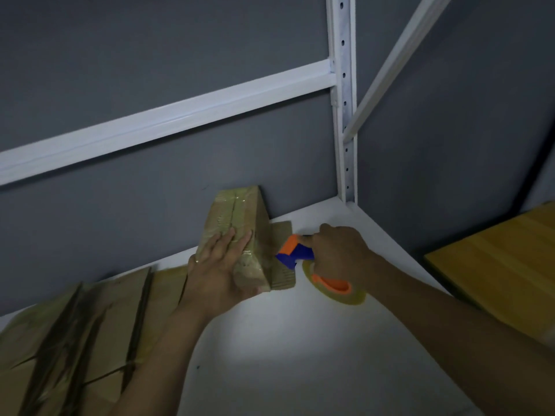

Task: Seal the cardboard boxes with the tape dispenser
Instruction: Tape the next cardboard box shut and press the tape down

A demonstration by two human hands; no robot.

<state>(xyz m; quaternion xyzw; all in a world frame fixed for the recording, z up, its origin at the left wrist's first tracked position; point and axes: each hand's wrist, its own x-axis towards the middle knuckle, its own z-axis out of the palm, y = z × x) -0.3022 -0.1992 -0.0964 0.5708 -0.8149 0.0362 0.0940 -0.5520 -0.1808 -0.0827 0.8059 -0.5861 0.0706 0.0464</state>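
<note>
Left hand (220, 267) on box (237, 219); right hand (338, 255) holds dispenser (295, 252) seemingly against it

Dim, soft-focus view, bright pool on white shelf (270, 340), blurred edges.

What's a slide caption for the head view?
Left hand steadies a taped cardboard box while right hand grips the tape dispenser.
</note>
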